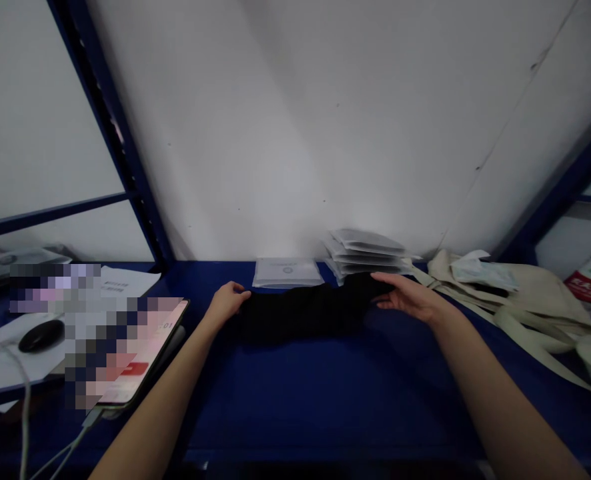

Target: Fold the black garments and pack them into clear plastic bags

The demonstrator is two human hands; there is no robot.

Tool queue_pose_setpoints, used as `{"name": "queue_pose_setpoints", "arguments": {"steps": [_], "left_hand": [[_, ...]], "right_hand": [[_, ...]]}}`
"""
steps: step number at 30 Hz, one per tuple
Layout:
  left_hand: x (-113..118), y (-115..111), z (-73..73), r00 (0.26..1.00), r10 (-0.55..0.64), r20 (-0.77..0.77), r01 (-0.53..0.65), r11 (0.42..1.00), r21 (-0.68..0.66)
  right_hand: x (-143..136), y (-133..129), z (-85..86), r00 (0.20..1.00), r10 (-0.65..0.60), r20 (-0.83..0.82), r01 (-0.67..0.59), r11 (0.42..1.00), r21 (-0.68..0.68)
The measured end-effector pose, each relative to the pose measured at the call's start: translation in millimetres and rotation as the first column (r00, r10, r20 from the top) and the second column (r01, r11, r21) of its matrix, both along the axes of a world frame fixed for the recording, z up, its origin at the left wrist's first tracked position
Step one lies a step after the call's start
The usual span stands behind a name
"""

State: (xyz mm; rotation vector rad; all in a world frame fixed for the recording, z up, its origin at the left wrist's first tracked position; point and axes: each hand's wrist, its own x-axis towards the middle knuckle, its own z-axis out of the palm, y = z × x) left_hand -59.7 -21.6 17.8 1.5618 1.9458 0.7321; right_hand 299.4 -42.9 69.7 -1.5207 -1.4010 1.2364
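Observation:
A black cloth item (295,313), perhaps a garment, stretches sideways over the blue table (325,400); its exact kind does not show. My left hand (228,301) pinches its left end between thumb and fingers. At the other end my right hand (403,295) grips the fabric, thumb on the near side and fingers partly behind it. Just beyond the cloth lies a flat frosted packet (288,272) with a small round logo. Behind its right end rises a stack of similar packets (368,250).
A lit phone (145,353) with a white cable (70,440) stands tilted on the left, near papers (120,283) and a black computer mouse (42,335). A beige cloth bag (535,300) lies on the right. The white wall (285,133) closes off the back.

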Motion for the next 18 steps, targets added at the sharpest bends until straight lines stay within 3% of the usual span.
{"name": "queue_pose_setpoints", "arguments": {"steps": [5, 7, 10, 12, 14, 18], "left_hand": [[-0.5, 5.1, -5.3, 0.998, 0.002, 0.058, -0.004, 1.0, 0.026], [-1.2, 7.0, -7.4, 0.999, -0.005, 0.051, 0.003, 0.999, 0.038], [-2.8, 9.2, -9.9, 1.0, 0.007, 0.027, -0.009, 0.999, 0.05], [-3.6, 9.8, -10.4, 1.0, 0.013, 0.0, -0.013, 0.998, 0.056], [-3.8, 9.4, -9.2, 1.0, 0.015, -0.026, -0.014, 0.998, 0.055], [-2.4, 4.3, -2.5, 0.995, 0.001, -0.099, -0.002, 1.0, -0.008]], "right_hand": [[-65.0, -5.3, 15.8, 0.993, 0.002, 0.12, -0.021, 0.989, 0.149], [-97.3, -10.0, 13.2, 0.959, 0.073, 0.275, -0.142, 0.96, 0.241], [-133.0, -18.9, -0.1, 0.818, 0.151, 0.555, -0.38, 0.866, 0.325], [-140.7, -22.7, -8.4, 0.733, 0.329, 0.595, -0.566, 0.78, 0.266], [-135.2, -22.6, -11.9, 0.71, 0.45, 0.542, -0.65, 0.713, 0.261], [-107.8, -12.3, -9.1, 0.822, 0.358, 0.443, -0.537, 0.745, 0.396]]}}
